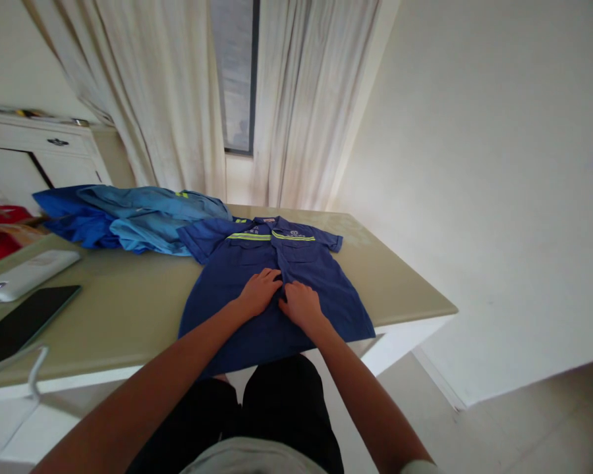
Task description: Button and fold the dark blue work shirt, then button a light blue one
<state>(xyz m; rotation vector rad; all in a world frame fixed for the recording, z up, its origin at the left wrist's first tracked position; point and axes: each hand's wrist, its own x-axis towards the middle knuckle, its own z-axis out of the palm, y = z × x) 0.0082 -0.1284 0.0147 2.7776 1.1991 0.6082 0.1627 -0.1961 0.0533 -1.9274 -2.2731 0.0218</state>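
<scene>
A navy blue short-sleeved work shirt [333,289] lies front up on the table, collar away from me. Yellow reflective strips cross its chest, with pale lettering above the pockets. Its hem hangs over the near edge. My left hand [260,291] rests on the front, fingers curled at the left side of the button placket. Just across from it, my right hand [302,304] has its fingers bent and pinched at the placket's right side. The fingertips of both hands nearly meet, and the cloth between them is partly hidden.
A heap of blue and light blue clothes [153,210] lies at the back left. Nearer on the left are a black phone [27,322], a white device [29,273] and a white cable [33,378]. The table [400,283] stands near a wall on the right.
</scene>
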